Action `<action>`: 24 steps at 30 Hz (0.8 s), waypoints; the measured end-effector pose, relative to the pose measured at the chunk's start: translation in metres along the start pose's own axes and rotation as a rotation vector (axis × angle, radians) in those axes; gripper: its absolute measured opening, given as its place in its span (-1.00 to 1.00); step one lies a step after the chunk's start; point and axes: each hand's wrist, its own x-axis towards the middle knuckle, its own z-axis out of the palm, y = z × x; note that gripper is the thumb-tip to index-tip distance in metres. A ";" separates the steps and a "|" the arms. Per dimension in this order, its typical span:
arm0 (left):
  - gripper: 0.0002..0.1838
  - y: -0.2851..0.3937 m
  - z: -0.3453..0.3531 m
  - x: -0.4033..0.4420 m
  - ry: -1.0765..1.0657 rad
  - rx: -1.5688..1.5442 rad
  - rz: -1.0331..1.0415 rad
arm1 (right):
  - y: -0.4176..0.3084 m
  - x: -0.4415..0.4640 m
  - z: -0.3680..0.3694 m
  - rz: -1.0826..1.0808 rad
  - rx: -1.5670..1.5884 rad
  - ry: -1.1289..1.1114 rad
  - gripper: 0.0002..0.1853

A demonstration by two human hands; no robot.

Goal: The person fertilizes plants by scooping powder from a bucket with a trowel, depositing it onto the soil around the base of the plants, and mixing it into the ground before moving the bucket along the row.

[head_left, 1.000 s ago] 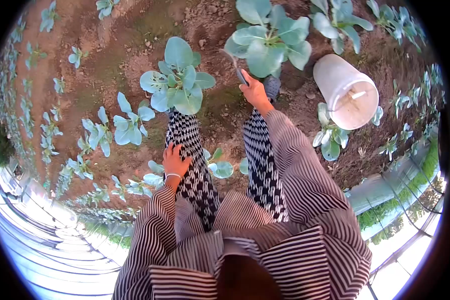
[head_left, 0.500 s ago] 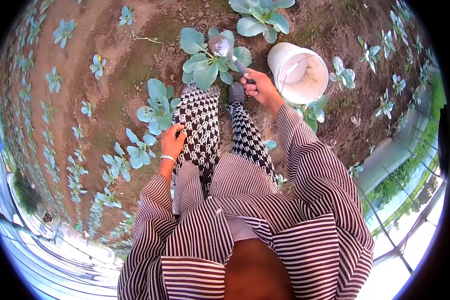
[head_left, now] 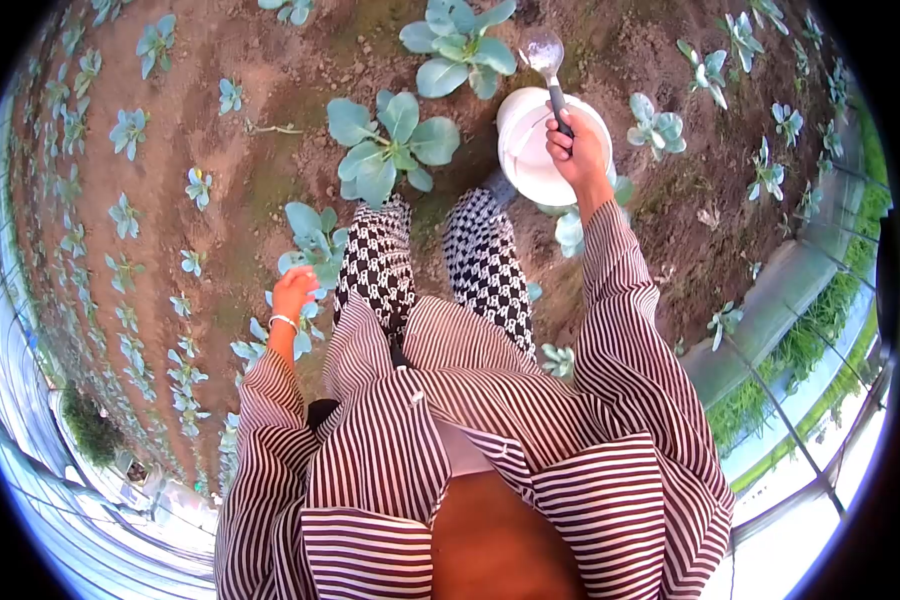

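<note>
My right grip [head_left: 581,155] clasps a black-handled metal spoon [head_left: 557,98] over a round white plastic bucket [head_left: 513,107]; left grip [head_left: 292,292] released.

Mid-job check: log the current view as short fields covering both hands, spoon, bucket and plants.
right hand: grips spoon
spoon: bowl end pointing away from the wearer
bucket: white, partly hidden by right hand
left hand: nothing visibly held
bracelet: on left wrist
plants: leafy, growing in brown soil
</note>
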 end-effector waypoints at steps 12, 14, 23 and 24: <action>-0.76 0.146 0.217 -0.044 -0.182 0.432 0.610 | -0.112 -0.067 -0.140 -0.175 0.183 0.133 -0.70; -0.77 0.168 0.240 -0.047 -0.281 0.403 0.531 | -0.108 -0.079 -0.175 -0.173 0.213 0.163 -0.68; -0.61 0.214 0.354 -0.006 -0.360 0.691 0.549 | -0.085 -0.139 -0.204 -0.277 0.409 0.188 -0.63; -0.49 0.211 0.373 0.012 -0.352 0.685 0.635 | -0.084 -0.141 -0.203 -0.290 0.408 0.196 -0.63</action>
